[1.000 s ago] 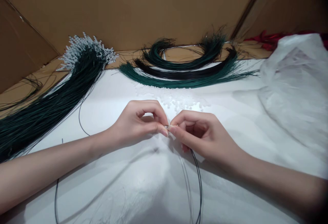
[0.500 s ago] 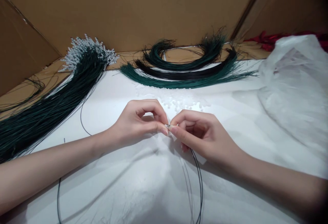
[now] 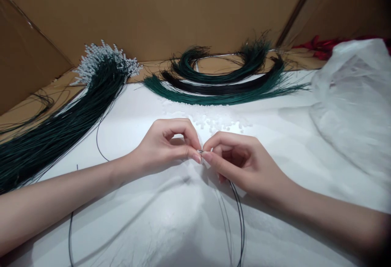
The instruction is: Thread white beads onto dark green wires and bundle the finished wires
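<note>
Thumb and index finger of my left hand are closed in a pinch on what looks like a tiny white bead; the fingertips mostly cover it. Touching or nearly touching them, my right hand pinches thin dark cords, whose ends show between the two hands. The cords hang in a loop below my right palm. Just beyond the hands, many small white beads are scattered over the white tabletop.
At left lies a thick bundle of dark green cords tipped with white beads. Curved bundles of green and black cord lie at the back. A clear plastic bag stands right, before red material. Cardboard walls enclose the back.
The hands keep the same pinch, fingertips together, with barely any movement. The hanging cords have swung slightly to the right.
</note>
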